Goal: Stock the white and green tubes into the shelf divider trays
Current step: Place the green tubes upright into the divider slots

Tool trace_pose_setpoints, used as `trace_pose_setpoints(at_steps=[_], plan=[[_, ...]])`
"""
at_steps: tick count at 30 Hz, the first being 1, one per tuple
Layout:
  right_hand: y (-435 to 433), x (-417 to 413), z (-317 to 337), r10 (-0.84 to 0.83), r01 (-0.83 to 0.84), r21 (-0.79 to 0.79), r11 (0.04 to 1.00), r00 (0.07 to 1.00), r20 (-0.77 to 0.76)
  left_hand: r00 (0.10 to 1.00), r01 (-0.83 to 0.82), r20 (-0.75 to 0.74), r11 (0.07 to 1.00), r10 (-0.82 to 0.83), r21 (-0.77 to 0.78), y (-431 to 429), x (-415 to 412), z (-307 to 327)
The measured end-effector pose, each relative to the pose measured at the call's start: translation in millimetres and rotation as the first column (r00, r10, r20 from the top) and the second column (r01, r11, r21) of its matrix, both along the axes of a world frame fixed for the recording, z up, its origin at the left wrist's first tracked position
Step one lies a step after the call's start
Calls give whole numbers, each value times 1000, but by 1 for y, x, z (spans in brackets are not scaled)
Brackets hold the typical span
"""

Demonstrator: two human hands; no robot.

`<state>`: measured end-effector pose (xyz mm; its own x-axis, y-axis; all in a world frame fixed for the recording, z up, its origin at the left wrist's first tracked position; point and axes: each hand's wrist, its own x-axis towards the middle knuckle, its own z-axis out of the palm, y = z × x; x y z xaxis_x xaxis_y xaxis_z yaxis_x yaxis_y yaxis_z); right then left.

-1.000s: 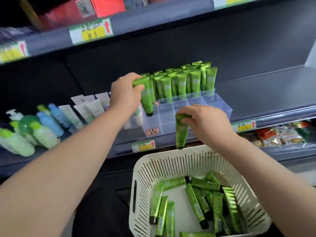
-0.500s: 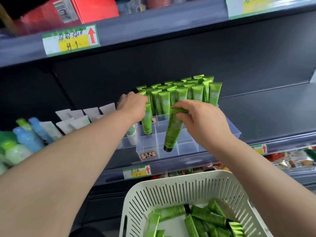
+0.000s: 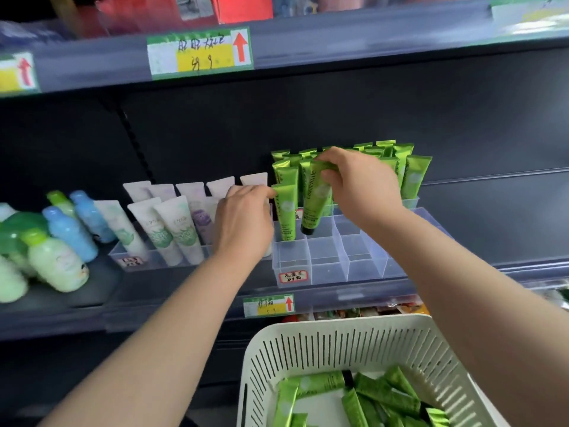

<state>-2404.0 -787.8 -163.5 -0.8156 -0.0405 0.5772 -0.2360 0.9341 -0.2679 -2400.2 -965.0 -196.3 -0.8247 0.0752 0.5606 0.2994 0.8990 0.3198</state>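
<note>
In the head view, the right hand [image 3: 360, 186] pinches the crimped top of a shiny green plastic tube with a black cap [image 3: 317, 204], which hangs cap-down and tilted over the clear plastic divider tray [image 3: 329, 266], at 3 o'clock of a second green tube [image 3: 286, 211] standing in the tray's left column. The left hand [image 3: 246, 220] has curled fingertips at that second tube's top; whether they pinch it I cannot tell. At 5 o'clock, a white slotted plastic basket [image 3: 338, 343] holds loose green tubes [image 3: 385, 396].
</note>
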Motion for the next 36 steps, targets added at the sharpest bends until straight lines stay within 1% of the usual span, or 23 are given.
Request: trace_pose_setpoints(at_steps=[2,5,7,11,14,16,20,23,28,32,34,36], plan=[[-12,-9,-1,2,-2,23,1000,1000,26,1000,10,20,1000,-10,-2,-10,5,-13],[-28,-22,-6,-6,3,53,999,998,63,1000,-19,-1,999,19,29,-24,9,-32],[-36,-31,-11,-2,-7,99,995,995,95,1000,-27,-2,998,27,48,-29,9,-41],[-45,-41,-24,1,-38,173,984,978,207,1000,24,8,999,-25,45,-28,8,-38],[-49,-45,-34,-9,-44,200,979,967,255,999,17,36,996,-20,91,-29,9,-39],[-50,-47,-37,-13,-34,189,981,971,240,998,11,60,996,-16,90,-27,11,-41],[-50,-47,-42,-3,-28,150,988,980,201,996,47,83,999,-46,-2,-22,14,-41],[-44,-40,-43,24,-43,103,994,983,183,996,48,71,999,-47,-7,-21,16,-40],[-21,-12,-40,22,-29,137,990,998,56,991,101,93,995,-99,-15,-13,23,-41],[5,32,-53,95,-89,162,983,995,-28,981,151,134,985,-140,-81,1,32,-51],[20,58,-72,122,-118,164,979,992,-14,970,182,184,976,-158,-121,10,39,-63],[34,84,-99,139,-146,169,975,989,50,955,220,238,961,-176,-171,21,48,-79]])
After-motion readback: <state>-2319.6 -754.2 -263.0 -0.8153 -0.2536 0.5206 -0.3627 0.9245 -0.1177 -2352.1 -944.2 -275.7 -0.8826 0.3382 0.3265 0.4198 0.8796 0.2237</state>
